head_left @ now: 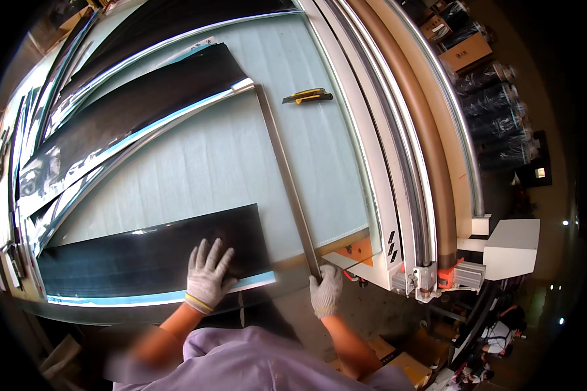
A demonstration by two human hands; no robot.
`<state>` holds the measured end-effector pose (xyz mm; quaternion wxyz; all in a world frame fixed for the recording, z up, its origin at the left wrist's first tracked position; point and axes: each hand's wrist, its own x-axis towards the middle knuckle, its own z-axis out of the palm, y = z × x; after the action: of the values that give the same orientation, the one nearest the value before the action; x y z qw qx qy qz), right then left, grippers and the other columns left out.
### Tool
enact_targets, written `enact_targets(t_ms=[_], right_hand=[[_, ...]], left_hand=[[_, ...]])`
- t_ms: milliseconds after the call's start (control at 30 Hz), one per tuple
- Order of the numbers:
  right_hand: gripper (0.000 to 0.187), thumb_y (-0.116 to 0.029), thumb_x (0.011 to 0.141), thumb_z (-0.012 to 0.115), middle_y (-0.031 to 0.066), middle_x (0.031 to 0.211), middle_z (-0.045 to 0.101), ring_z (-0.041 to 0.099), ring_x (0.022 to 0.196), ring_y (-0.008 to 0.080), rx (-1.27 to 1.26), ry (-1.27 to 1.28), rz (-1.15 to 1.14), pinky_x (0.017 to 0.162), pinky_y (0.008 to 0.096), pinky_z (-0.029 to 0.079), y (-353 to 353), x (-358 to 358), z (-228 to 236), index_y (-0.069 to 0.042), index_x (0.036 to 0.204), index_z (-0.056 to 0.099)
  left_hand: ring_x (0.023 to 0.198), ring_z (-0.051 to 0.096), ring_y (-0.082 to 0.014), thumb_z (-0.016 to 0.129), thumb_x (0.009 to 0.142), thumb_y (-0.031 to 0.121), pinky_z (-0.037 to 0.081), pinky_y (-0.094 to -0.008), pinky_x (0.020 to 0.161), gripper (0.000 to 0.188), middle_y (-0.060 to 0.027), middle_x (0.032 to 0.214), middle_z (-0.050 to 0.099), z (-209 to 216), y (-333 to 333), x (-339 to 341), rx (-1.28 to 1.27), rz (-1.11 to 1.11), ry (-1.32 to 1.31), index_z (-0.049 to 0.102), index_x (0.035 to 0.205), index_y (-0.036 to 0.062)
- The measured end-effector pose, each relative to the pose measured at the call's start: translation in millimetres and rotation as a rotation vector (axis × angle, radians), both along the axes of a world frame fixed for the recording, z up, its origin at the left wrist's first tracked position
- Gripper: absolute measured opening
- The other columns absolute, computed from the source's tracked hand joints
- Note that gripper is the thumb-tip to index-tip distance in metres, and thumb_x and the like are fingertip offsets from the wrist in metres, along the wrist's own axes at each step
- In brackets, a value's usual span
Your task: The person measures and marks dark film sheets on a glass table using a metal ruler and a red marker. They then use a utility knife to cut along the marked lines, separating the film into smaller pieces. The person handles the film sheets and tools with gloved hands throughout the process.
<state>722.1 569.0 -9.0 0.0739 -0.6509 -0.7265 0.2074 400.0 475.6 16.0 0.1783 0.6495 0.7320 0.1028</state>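
My left hand point(209, 274), in a pale knit glove, rests with spread fingers on a dark glossy sheet of film point(150, 247) with a blue-and-white strip along its near edge. My right hand point(326, 290), gloved alike, grips the near end of a long metal straightedge point(284, 166). That straightedge runs away from me across the table, just right of the sheet. Its far end reaches the corner of another dark film sheet point(143, 107). A yellow-and-black utility knife point(308, 96) lies on the table beyond, right of the straightedge.
The table point(195, 169) has a pale green surface. More dark strips point(176, 19) are stacked at the far left. A long machine with a brown roller point(430, 150) borders the right side, ending in a white housing point(512, 247). Wrapped rolls point(496, 107) and a cardboard box point(466, 52) stand beyond.
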Motion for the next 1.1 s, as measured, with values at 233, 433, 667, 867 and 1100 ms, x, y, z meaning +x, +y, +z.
enact_targets(t_ms=[233, 433, 667, 867, 1100], right_hand=[[0.075, -0.010, 0.086, 0.081, 0.0245, 0.125, 0.069, 0.067, 0.118, 0.0418, -0.054, -0.070, -0.164, 0.096, 0.0490, 0.054, -54.1, 8.5, 13.5, -0.002, 0.151, 0.045], [0.057, -0.019, 0.090, 0.081, 0.0233, 0.107, 0.076, 0.077, 0.097, 0.0355, -0.060, 0.108, -0.127, 0.085, 0.0449, 0.059, -39.7, -2.0, 22.4, 0.002, 0.139, 0.060], [0.058, -0.029, 0.094, 0.081, 0.0203, 0.102, 0.075, 0.075, 0.092, 0.0345, -0.228, 0.288, -0.140, 0.082, 0.0428, 0.059, -89.2, -6.1, -15.7, -0.002, 0.142, 0.061], [0.062, -0.032, 0.093, 0.080, 0.0189, 0.119, 0.071, 0.072, 0.099, 0.0389, 0.065, -0.036, 0.311, 0.081, 0.0470, 0.057, -63.7, 6.4, -14.1, -0.009, 0.148, 0.061], [0.057, -0.038, 0.097, 0.070, 0.0164, 0.156, 0.054, 0.055, 0.138, 0.0410, 0.148, 0.152, 0.576, 0.102, 0.0575, 0.050, -0.6, -3.4, -18.6, -0.011, 0.147, 0.063]], left_hand=[[0.156, 0.030, -0.0464, 0.076, 0.089, 0.047, 0.024, -0.0594, 0.128, 0.079, -0.0162, 0.169, 0.037, -18.8, 63.6, 8.1, 0.050, 0.039, 0.085, 0.049, 0.159, 0.0219], [0.143, 0.046, -0.0420, 0.080, 0.087, 0.038, 0.038, -0.0552, 0.118, 0.054, -0.0163, 0.149, 0.055, -10.9, 122.2, 2.6, 0.081, 0.090, -0.024, 0.068, 0.132, 0.0116], [0.130, 0.056, -0.0377, 0.075, 0.084, 0.012, 0.045, -0.0521, 0.109, 0.021, -0.0131, 0.133, 0.063, -51.3, 177.2, 8.7, 0.424, 0.234, 0.006, 0.068, 0.103, 0.0051], [0.135, 0.053, -0.0387, 0.077, 0.085, 0.017, 0.041, -0.0522, 0.115, 0.055, -0.0130, 0.140, 0.061, -46.1, 177.6, 10.7, 0.390, 0.232, -0.008, 0.062, 0.137, 0.0091], [0.146, 0.046, -0.0389, 0.077, 0.087, 0.025, 0.036, -0.0532, 0.121, 0.065, -0.0081, 0.155, 0.055, -43.8, 179.9, 11.6, 0.247, 0.183, 0.128, 0.058, 0.149, 0.0153]])
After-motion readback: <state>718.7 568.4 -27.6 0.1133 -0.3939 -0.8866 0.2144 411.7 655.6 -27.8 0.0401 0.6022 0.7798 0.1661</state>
